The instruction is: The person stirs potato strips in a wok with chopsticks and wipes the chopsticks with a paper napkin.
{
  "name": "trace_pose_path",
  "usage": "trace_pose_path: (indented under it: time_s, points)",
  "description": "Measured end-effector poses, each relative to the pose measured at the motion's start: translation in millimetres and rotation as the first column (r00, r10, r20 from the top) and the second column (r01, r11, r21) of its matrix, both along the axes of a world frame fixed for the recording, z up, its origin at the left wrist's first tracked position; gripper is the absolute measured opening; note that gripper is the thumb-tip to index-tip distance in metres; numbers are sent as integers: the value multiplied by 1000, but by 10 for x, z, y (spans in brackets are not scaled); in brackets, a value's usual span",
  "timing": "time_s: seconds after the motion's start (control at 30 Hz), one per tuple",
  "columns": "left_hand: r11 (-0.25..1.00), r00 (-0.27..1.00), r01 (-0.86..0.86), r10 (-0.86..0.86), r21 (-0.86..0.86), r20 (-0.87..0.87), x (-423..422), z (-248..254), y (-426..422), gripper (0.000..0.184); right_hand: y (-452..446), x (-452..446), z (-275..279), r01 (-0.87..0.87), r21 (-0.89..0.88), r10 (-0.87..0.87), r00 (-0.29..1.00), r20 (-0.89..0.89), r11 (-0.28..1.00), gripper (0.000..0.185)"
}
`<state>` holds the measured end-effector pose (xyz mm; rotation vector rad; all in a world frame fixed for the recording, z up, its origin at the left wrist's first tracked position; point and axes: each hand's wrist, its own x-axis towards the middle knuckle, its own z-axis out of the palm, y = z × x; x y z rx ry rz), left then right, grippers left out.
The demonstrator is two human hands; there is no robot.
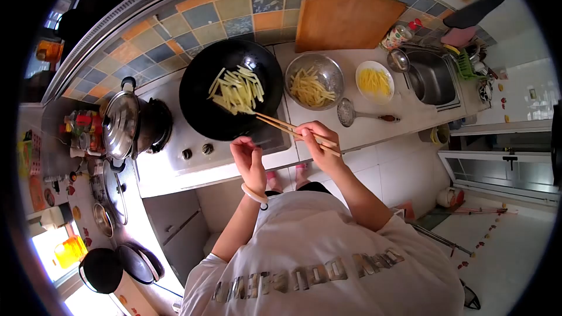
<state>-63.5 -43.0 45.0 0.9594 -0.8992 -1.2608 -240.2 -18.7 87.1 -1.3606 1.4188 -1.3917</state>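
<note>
A pair of wooden chopsticks (281, 125) is in my right hand (317, 142), fingers closed around it. Its tips reach over the near rim of a black wok (199, 108), touching or very close to the pale fries (239, 90) heaped inside. My left hand (248, 161) is just in front of the wok's near edge, fingers loosely bent and apart from the thumb, with nothing seen in it. To the right of the wok is a metal bowl (334, 71) with more fries. Beyond that, a white plate (381, 95) holds yellow strips.
A slotted ladle (346, 114) lies on the counter below the bowl. A lidded pot (122, 123) stands on the left burner. An orange-brown cutting board (345, 20) leans against the tiles. At the right are a bottle (396, 36) and the sink (432, 79).
</note>
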Motion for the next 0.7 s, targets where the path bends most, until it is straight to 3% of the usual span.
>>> trace_pose_path:
  time_s: [0.03,0.17,0.37,0.57,0.6,0.7]
  points:
    - [999,1000,27,-28,20,15,-33,15,55,28,64,-25,-1,14,-3,-14,994,113,1000,18]
    - [984,989,148,-147,100,-16,-276,-20,41,32,99,-415,91,241,-60,-219,941,259,969,25]
    - [941,962,268,-274,205,0,-671,-211,41,30,89,-1126,-346,429,118,-444,876,188,896,28]
    - [865,900,355,-418,354,119,-963,-488,-42,31,-30,-1341,-598,347,194,-384,901,200,917,26]
    - [848,886,387,-451,362,109,-985,-649,-77,39,-61,-1361,-610,329,211,-369,909,194,921,26]
    - [898,922,337,-376,284,95,-1136,-1113,-248,47,-232,-1378,-770,309,193,-361,857,367,931,23]
